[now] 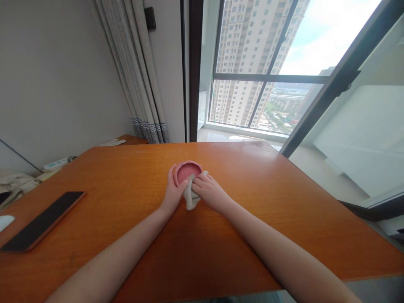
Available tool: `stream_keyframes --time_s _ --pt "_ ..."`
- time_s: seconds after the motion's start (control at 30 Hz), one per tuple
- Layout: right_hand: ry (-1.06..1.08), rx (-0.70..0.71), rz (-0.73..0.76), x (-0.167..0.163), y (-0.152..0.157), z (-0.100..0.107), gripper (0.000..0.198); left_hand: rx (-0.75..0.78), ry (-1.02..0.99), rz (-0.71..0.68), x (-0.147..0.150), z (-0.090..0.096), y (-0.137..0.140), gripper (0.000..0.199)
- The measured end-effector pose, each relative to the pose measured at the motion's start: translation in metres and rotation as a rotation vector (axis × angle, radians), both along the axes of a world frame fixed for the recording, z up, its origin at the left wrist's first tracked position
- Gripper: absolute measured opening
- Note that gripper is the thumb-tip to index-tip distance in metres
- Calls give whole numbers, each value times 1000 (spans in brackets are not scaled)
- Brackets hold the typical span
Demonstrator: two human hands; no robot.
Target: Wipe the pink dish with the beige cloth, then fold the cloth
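A wooden counter faces a tall window and grey curtain. Near the far edge's middle, left fingers grasp a pink bowl; right fingers grip a pale cloth against its near rim.

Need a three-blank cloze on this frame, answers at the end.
1. The left hand holds a round, open bowl coloured ____.
2. The right hand holds a crumpled, pale ____.
3. A long, flat, black-topped slab lies on the orange-brown wooden table, toward the picture's ____ edge.
Missing: pink; cloth; left.
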State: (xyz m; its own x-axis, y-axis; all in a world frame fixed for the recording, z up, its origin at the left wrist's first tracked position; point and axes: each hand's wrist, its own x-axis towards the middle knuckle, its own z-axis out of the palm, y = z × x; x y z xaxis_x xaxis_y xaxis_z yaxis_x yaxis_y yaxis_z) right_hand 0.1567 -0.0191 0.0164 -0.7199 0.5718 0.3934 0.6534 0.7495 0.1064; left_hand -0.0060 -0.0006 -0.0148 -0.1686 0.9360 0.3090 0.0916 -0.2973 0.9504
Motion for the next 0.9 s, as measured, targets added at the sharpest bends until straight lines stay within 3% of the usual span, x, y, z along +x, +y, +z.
stream_keyframes --time_s 0.17,0.27,0.37,0.5,0.6,0.77,0.9 --pt "305 -80 94 3 0 -8 15 -13 -36 -24 -8 -7 10 38" --pt "633 -3 -89 11 1 -9 20 -30 -45 -6 -12 -10 13 36" --pt "763 46 -254 17 5 -11 26 -42 -26 -43 -10 -11 12 37" --pt "667 -65 -219 16 12 -18 27 -41 -40 -121 -6 -13 9 39" --pt "611 -123 -207 11 12 -21 27 -95 -147 -100 -4 -11 9 37" --pt "427 -162 -170 0 -3 -14 61 -290 -377 -67 -3 -2 8 39" --pt "319 -126 -88 -13 -16 -12 69 -241 -378 -58 -6 -4 10 31"
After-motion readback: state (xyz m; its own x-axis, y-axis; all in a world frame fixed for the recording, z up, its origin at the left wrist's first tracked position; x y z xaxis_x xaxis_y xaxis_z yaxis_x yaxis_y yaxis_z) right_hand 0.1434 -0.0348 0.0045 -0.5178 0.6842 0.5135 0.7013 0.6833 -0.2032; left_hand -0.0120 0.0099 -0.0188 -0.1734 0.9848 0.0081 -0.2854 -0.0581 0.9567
